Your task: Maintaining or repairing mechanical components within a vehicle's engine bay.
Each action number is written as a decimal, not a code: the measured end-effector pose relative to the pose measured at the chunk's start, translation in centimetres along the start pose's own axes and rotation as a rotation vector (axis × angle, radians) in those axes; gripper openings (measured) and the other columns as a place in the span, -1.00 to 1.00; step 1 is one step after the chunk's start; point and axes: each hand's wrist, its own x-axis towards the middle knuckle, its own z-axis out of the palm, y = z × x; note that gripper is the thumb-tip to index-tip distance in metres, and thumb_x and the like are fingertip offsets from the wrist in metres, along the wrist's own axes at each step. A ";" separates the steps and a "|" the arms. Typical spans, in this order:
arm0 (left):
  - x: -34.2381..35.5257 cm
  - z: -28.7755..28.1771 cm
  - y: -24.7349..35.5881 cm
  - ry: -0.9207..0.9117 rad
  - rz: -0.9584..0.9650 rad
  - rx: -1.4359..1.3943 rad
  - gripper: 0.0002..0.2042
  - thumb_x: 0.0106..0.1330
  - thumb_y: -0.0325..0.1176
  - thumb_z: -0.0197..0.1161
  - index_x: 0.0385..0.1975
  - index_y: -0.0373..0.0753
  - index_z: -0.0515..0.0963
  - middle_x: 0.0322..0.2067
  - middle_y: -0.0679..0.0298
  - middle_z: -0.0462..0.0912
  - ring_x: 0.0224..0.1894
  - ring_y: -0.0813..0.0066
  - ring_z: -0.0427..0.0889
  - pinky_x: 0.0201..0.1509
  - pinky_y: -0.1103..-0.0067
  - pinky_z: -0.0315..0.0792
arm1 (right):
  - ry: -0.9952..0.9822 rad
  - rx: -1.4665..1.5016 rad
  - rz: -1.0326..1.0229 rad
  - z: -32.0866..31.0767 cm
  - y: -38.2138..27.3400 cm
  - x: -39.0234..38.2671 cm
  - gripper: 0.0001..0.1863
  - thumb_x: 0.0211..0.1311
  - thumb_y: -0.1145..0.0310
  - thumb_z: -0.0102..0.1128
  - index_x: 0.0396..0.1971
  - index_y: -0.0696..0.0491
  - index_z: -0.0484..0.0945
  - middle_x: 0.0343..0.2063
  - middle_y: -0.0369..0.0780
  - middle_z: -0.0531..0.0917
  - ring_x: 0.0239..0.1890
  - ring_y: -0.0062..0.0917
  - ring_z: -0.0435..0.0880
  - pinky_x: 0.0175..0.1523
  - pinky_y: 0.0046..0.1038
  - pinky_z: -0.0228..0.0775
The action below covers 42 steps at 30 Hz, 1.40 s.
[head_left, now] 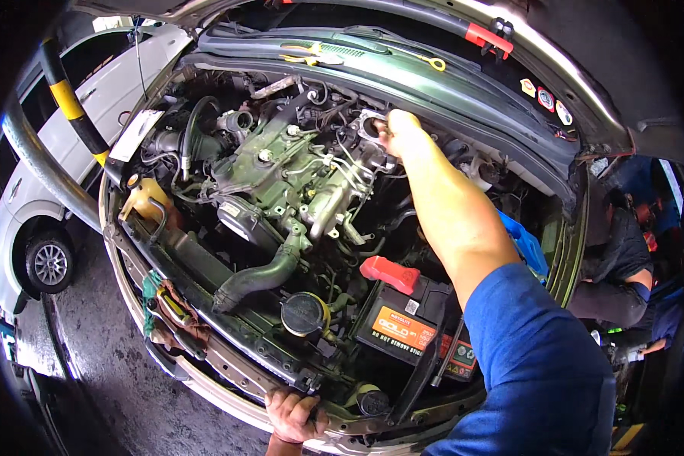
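Observation:
My right arm reaches across the open engine bay, and my right hand [394, 131] has its fingers curled at a silver metal housing with a round opening [369, 121] at the back right of the engine [270, 171]; its fingertips are partly hidden. Low in the view, my left hand [296, 416] grips the front body edge of the bay [334, 432]. Below my right forearm sit a black battery [387, 323] with an orange label and a red terminal cover [387, 273]. A black hose [254, 277] runs from the engine toward the front left.
Tools on a rag [175, 315] lie along the front left edge. A coolant tank [144, 201] is at left. A white car [53, 144] and striped posts [76, 106] stand beyond. The raised hood [555, 68] arches overhead. At right, a person in dark clothes [615, 266] crouches.

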 end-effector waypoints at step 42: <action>-0.5 0.1 7.7 0.039 -0.358 0.250 -0.86 0.13 -0.60 0.18 -0.31 -0.36 0.52 -0.35 0.06 0.56 -0.28 0.06 0.52 -0.12 0.28 0.41 | -0.853 -1.553 -0.867 -31.8 -5.5 -25.7 -0.70 0.14 0.16 0.26 -0.30 0.10 0.58 -0.35 -0.10 0.64 -0.24 -0.20 0.65 -0.15 -0.20 0.48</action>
